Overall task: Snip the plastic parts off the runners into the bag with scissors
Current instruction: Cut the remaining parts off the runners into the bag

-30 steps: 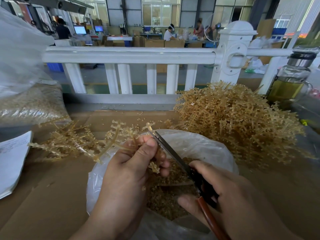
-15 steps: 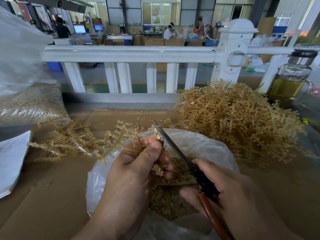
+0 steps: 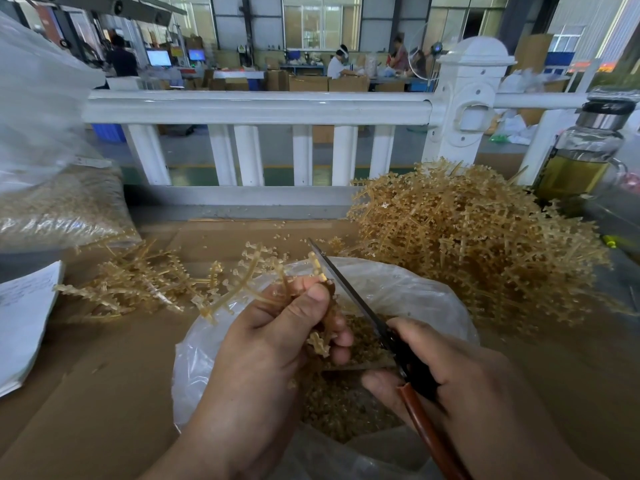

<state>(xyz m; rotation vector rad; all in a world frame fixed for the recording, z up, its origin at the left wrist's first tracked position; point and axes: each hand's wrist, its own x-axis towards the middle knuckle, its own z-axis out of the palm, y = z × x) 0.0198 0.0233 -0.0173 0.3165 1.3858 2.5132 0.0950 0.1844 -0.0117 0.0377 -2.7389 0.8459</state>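
On the brown surface (image 3: pixel 86 393), far right, a big heap of amber runners (image 3: pixel 485 254); far left, a flatter scatter of runners (image 3: pixel 138 282). Between them, at the near edge, a clear bag (image 3: pixel 415 292), mouth open, holding snipped parts (image 3: pixel 339 403). Above the bag, left hand (image 3: pixel 270 341), fingers curled round one runner (image 3: pixel 230 289). Right hand (image 3: pixel 467 382), fingers gripping the scissors (image 3: pixel 349 287), blade alongside that runner's upper end.

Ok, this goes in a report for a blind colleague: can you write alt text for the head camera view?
A person's left hand grips a tan plastic runner over an open clear bag of snipped parts while the right hand holds scissors up to it. A heap of uncut runners lies to the right, before a white railing.
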